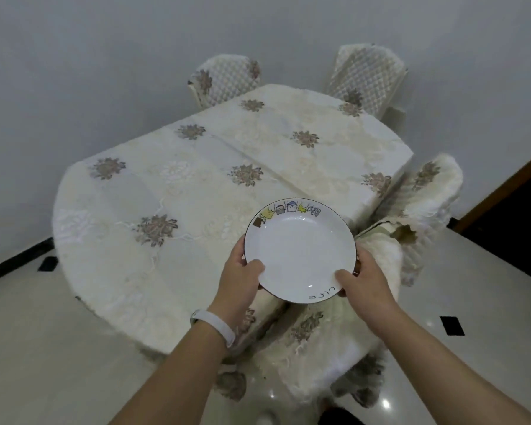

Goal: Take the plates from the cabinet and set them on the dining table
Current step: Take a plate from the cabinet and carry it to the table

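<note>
Cream floral cloth covers the table [172, 191], ringed by matching covered chairs [362, 75]. One white plate [301, 250] with cartoon figures along its far rim is held above the table's near edge. Left hand [242, 280] and right hand [362, 280] each keep a grip clamped on its near rim, thumbs on top. A white wristband [215, 325] circles the left wrist.
</note>
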The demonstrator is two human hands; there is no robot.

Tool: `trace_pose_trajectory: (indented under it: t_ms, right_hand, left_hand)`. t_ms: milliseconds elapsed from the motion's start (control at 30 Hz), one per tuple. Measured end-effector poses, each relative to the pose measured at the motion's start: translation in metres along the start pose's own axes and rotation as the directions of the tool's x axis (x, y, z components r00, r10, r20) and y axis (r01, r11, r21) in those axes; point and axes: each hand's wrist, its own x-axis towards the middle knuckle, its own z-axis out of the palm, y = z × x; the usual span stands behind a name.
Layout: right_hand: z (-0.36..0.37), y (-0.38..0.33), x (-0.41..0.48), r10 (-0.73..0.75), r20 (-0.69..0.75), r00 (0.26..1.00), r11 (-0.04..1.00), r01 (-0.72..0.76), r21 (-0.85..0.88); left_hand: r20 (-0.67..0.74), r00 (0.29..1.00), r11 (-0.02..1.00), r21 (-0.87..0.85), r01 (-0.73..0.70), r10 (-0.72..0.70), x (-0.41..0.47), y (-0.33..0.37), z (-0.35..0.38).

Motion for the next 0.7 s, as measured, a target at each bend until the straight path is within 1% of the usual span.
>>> trace_pose_trajectory:
  t_ms: [100, 200, 300, 400, 600, 700]
  right_hand:
    - [0.012, 0.002, 0.036, -0.010, 0.111, 0.994, 1.000, 0.013, -0.019]
    - [0.016, 0.000, 0.076, -0.030, 0.252, 0.967, 0.996, 0.051, -0.079]
    - [0.018, -0.002, 0.113, -0.055, 0.356, 0.933, 0.988, 0.103, -0.116]
    - [0.023, 0.004, 0.145, -0.030, 0.466, 0.884, 0.980, 0.118, -0.163]
    - [0.039, 0.016, 0.186, -0.004, 0.581, 0.814, 0.943, 0.197, -0.269]
    - [0.047, 0.023, 0.199, 0.012, 0.599, 0.801, 0.921, 0.224, -0.318]
  left_hand:
    - [-0.096, 0.995, 1.000, 0.011, -0.002, 0.003, 0.016, -0.002, -0.005]
    - [-0.223, 0.975, 1.000, 0.012, 0.018, -0.015, 0.031, -0.006, 0.000]
    - [-0.332, 0.942, 0.997, 0.050, 0.062, -0.042, 0.044, -0.013, 0.007]
    - [-0.432, 0.898, 0.992, 0.050, 0.116, -0.083, 0.055, -0.026, 0.012]
    - [-0.508, 0.850, 0.985, 0.017, 0.174, -0.141, 0.063, -0.054, 0.017]
    - [-0.515, 0.840, 0.976, 0.029, 0.215, -0.170, 0.069, -0.065, 0.014]
